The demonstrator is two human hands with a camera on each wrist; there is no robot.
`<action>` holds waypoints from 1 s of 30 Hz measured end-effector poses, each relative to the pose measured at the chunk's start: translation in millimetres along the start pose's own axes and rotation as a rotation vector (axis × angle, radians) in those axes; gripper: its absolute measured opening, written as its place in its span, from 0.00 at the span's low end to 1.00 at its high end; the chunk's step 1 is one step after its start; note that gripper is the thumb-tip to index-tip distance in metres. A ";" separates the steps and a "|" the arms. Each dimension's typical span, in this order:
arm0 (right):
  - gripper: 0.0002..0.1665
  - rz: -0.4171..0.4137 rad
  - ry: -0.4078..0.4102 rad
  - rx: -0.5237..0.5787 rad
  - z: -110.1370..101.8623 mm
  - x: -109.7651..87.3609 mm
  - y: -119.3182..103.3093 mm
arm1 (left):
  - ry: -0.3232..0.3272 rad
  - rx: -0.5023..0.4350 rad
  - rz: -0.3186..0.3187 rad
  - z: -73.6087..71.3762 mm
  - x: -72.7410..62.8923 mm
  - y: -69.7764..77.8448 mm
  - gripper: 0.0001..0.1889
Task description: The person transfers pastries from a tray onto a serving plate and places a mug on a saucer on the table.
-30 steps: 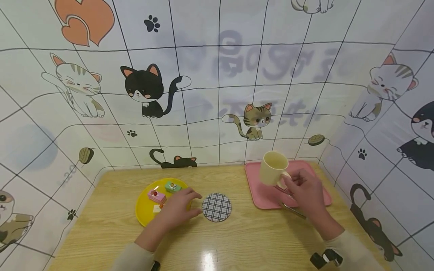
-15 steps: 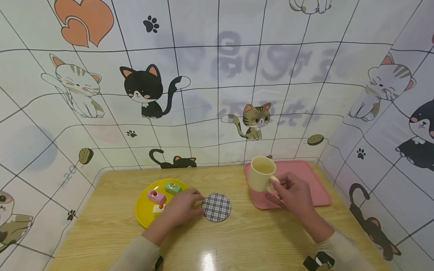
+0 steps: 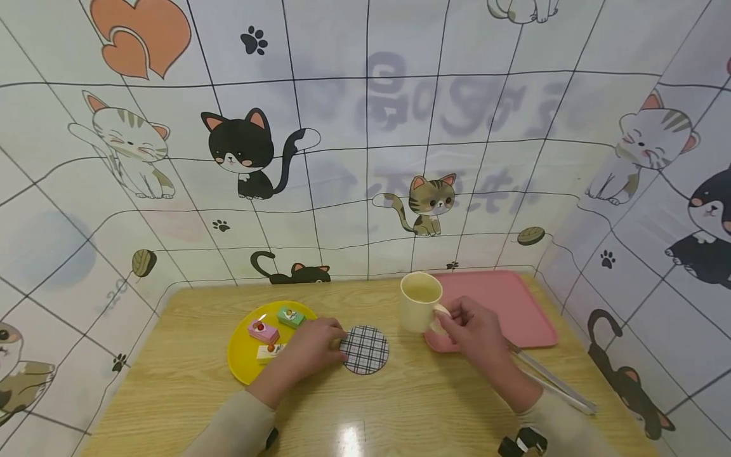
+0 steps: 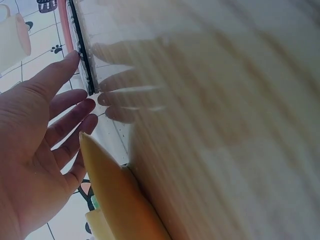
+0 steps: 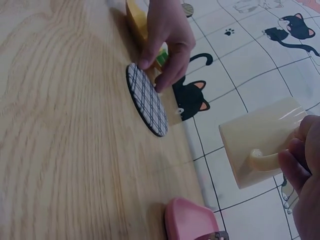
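Observation:
My right hand [image 3: 476, 330] grips a cream mug [image 3: 419, 301] by its handle, holding it upright above the table beside the pink tray's left edge. In the right wrist view the mug [image 5: 265, 142] hangs clear of the tabletop, fingers curled at the handle. My left hand [image 3: 311, 352] rests at the left edge of a round plaid coaster [image 3: 365, 350]. Its thumb and fingertips touch the coaster's rim, and its fingers look fairly straight in the left wrist view [image 4: 40, 130]. Under that forearm, the yellow plate [image 3: 240, 352] is partly hidden.
The plate bears toy cake slices: pink [image 3: 263, 330], green [image 3: 291, 316] and cream [image 3: 268, 353]. A pink tray [image 3: 502, 298] lies at the back right. Metal cutlery handles [image 3: 559, 384] stick out past my right forearm. A cat-print sheet [image 3: 342, 190] walls the table's back and sides.
My right hand has carried the mug left and lower, from above the tray to beside its left edge. My left hand has shifted slightly right, onto the coaster's edge. The cutlery handles have come into view.

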State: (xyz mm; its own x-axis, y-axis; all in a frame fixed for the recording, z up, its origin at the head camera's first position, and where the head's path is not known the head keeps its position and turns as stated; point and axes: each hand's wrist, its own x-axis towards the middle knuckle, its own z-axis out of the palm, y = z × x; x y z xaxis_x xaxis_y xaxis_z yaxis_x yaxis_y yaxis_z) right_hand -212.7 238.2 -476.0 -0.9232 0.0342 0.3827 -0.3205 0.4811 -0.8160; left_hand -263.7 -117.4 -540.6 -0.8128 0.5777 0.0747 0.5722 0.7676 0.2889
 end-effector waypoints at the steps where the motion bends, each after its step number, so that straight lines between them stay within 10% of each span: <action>1: 0.09 0.004 -0.002 0.010 2.0 -0.7 -0.5 | -0.005 -0.004 -0.006 0.0 0.1 0.1 0.21; 30: 0.12 -0.115 -0.105 0.036 68.0 -21.8 13.5 | -0.040 -0.055 -0.065 -1.0 3.9 -1.3 0.23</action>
State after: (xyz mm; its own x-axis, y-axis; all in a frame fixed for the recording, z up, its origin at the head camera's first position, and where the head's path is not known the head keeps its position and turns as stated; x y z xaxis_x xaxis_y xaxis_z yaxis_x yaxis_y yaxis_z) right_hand -211.3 184.4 -524.9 -0.8964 -0.1119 0.4290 -0.4312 0.4447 -0.7850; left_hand -267.7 -116.4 -539.7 -0.8426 0.5384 0.0161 0.5102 0.7883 0.3439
